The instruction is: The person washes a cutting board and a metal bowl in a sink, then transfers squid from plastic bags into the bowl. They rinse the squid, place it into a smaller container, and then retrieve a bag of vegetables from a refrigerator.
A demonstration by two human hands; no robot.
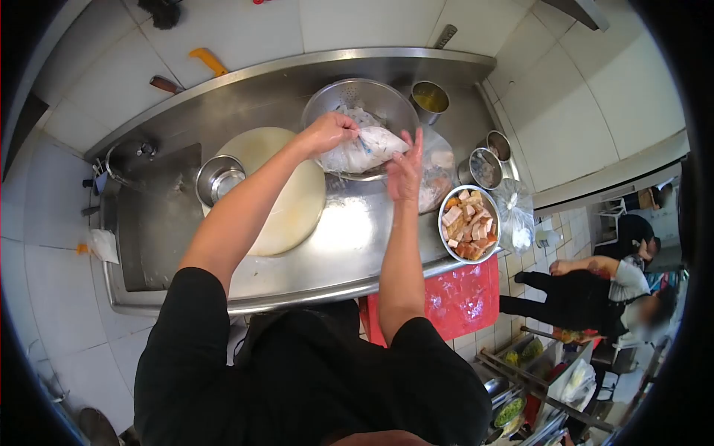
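A plastic bag with pale contents [373,147] is held up over a large metal colander [327,97] on the steel counter. My left hand [327,134] pinches the bag's upper left part between thumb and fingers. At the bag's right end is my right hand [405,169], its fingers apart and touching or close beside the plastic. More grey, clear plastic lies inside the colander. Just right of my right hand, another clear bag [439,167] with pinkish pieces rests on the counter.
A round pale board [286,215] bears a metal bowl [220,178] beside the sink [152,245]. To the right stand a bowl of cubed meat [470,224], small metal pots [485,168] and a red board [461,297]. A person [569,301] stands farther right.
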